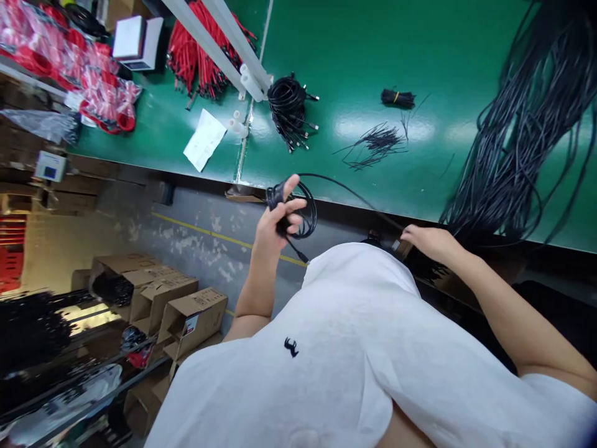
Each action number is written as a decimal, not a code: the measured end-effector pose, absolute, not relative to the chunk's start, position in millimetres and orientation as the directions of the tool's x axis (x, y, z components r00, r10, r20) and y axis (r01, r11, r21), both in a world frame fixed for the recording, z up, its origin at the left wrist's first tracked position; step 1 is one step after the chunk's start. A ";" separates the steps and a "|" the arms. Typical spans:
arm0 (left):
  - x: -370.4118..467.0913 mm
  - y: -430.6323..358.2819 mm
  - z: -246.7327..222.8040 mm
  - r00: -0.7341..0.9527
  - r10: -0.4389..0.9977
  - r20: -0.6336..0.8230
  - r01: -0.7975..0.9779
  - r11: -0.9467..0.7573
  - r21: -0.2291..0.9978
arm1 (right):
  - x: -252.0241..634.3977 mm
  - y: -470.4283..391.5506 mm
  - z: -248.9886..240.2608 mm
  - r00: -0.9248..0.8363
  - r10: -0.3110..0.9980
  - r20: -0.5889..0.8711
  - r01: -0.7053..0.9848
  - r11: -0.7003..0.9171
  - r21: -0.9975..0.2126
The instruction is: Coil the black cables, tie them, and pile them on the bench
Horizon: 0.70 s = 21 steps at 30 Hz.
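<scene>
Loops of a black cable (308, 214) are wound about the fingers of my left hand (278, 218), which is just off the table's front edge. One connector end of that cable dangles below the hand. From the loops a single strand runs across to my right hand (426, 241), whose fingers pinch it in front of my body. On the table above my left hand lies a coiled bundle of black cables (288, 109) with metal plugs sticking out. A loose pile of short black ties (380, 142) lies farther right, below a small banded bundle of ties (398, 98).
A large heap of long black cables (517, 130) covers the table's right side, hanging near the edge. Red cables (205, 53), a white paper (205, 140) and bagged red cables (105, 93) are at the left. Cardboard boxes (193, 317) stand on the floor.
</scene>
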State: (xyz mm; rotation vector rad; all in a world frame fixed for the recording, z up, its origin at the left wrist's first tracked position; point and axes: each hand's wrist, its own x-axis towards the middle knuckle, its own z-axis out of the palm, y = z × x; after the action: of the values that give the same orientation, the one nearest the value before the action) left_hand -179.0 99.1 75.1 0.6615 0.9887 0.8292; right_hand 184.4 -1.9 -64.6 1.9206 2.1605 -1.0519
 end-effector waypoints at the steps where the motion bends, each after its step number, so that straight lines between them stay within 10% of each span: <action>1: -173.1 99.3 68.5 0.365 0.812 -0.455 -0.228 0.552 0.802 | 170.3 -4.3 -47.1 -0.302 0.842 -0.446 0.899 0.096 -0.428; 7: -135.6 78.2 33.2 0.695 0.508 -0.508 0.051 0.670 0.740 | 107.3 29.1 49.8 -0.653 0.747 -0.124 0.684 0.512 -0.519; 14: -132.2 69.7 45.9 0.798 0.402 -0.448 -0.063 0.796 0.602 | 106.5 48.4 55.4 -0.473 0.873 0.119 0.714 0.459 -0.529; 21: -127.9 65.1 59.1 0.780 0.322 -0.537 -0.088 0.906 0.415 | 86.3 19.3 14.7 -0.178 0.973 0.146 0.457 0.213 -0.864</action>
State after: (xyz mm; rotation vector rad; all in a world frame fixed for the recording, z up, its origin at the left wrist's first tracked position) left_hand -127.9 65.1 59.1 0.3835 0.6416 0.2271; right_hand 86.3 19.3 14.7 2.1958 2.8777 -1.4597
